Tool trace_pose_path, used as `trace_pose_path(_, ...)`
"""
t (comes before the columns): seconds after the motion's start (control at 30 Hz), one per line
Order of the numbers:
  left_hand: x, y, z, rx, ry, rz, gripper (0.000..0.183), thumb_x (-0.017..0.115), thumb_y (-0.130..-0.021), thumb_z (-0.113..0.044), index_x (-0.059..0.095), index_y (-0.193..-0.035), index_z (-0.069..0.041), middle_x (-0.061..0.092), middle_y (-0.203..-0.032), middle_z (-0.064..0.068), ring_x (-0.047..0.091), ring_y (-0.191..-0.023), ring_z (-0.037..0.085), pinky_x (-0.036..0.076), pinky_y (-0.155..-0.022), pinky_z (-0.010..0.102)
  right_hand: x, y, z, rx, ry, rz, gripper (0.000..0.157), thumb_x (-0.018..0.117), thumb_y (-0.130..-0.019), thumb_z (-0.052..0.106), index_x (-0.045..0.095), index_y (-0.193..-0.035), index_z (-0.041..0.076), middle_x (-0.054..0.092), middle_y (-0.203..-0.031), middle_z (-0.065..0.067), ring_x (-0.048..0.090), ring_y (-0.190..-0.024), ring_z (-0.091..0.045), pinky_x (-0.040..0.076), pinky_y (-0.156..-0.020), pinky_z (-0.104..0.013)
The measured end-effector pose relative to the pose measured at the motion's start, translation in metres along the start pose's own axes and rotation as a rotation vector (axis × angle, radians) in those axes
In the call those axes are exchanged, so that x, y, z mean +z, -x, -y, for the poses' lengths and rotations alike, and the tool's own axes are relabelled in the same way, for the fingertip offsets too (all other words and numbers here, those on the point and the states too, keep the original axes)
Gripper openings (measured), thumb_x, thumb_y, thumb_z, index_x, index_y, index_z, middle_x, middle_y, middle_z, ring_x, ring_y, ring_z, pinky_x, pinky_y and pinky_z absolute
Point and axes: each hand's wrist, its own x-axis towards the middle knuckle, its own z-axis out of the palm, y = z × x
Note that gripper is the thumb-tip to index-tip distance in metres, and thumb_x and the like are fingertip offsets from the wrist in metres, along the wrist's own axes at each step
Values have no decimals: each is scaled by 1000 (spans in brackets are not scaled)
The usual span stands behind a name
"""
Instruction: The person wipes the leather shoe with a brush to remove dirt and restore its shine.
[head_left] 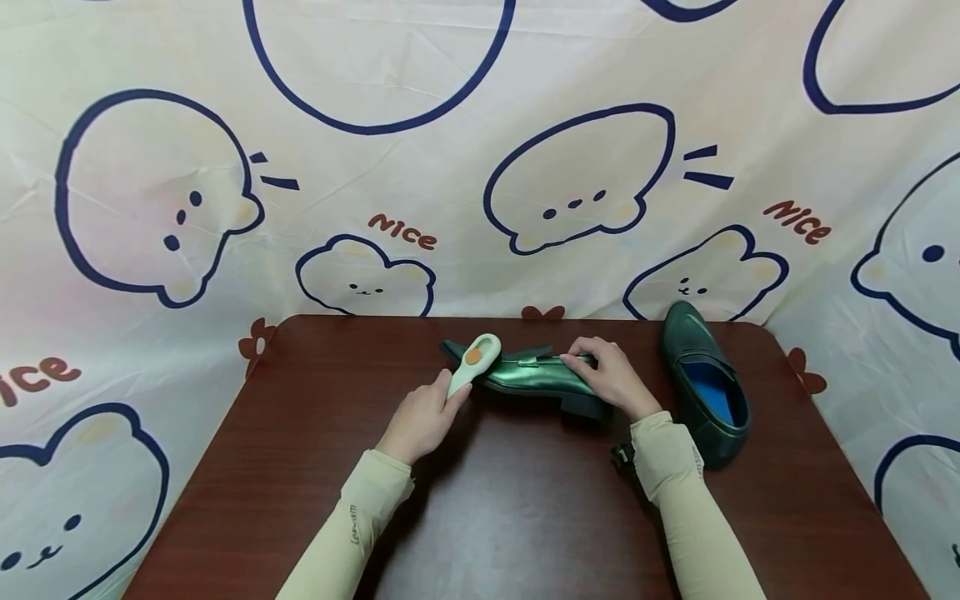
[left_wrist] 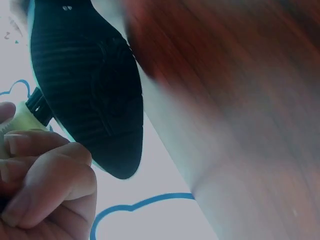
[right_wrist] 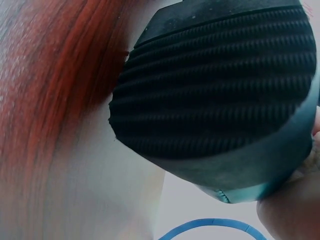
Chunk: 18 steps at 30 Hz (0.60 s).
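Observation:
A shiny green loafer [head_left: 536,375] is held on its side above the table, toe to the left and heel to the right. My right hand [head_left: 611,375] grips it at the heel end, thumb and fingers at the opening's edge. My left hand [head_left: 423,417] holds a small pale brush [head_left: 474,367] with an orange spot, its head against the shoe's toe part. Dark bristles [left_wrist: 39,106] show beside the shoe in the left wrist view, near the ridged black sole [left_wrist: 95,95]. The right wrist view is filled by the ridged heel [right_wrist: 215,90], with fingers partly visible at its right edge.
A second green loafer [head_left: 701,387] with a blue insole stands on the right side of the brown wooden table [head_left: 480,525], beside my right forearm. A cloth [head_left: 450,183] printed with cartoon outlines hangs behind the table and at its sides.

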Motion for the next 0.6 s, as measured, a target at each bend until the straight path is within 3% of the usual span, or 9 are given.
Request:
trace_pose_path(0.33, -9, -6, 23, -88, -1, -32, 40, 44, -110, -47, 48, -101, -9, 43, -68, 5, 47, -56, 21, 38, -53, 33, 0, 0, 1, 3, -2, 5, 13, 66, -103, 26, 72, -99, 16, 71, -98, -5, 61, -98, -26, 35, -111, -58)
trace_pose_path(0.6, -18, -11, 48, -149, -74, -108, 48, 40, -110, -50, 48, -103, -4, 49, -69, 10, 51, -59, 26, 41, -57, 37, 0, -1, 0, 27, 4, 4, 13, 66, -103, 27, 72, -99, 16, 71, -99, -5, 60, -98, -26, 35, -110, -56)
